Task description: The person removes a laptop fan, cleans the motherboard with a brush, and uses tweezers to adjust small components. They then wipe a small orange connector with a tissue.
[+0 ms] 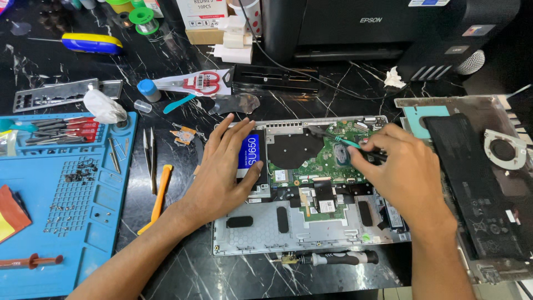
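Observation:
An opened laptop base (311,222) lies in front of me with its green circuit board (322,158) exposed. My left hand (225,169) rests flat on the blue-labelled drive (249,150) at the base's left side, steadying it. My right hand (397,161) grips a thin teal-tipped tool (347,141) whose tip points at a chip near the middle of the board. A black round heat shield (291,147) sits left of that chip.
A blue repair mat (83,222) with tools and screws lies left. Tweezers (149,153) and an orange pry tool (158,197) lie beside it. A screwdriver (338,258) lies below the laptop. The removed cover with battery and fan (477,183) sits right; a black printer (383,28) stands behind.

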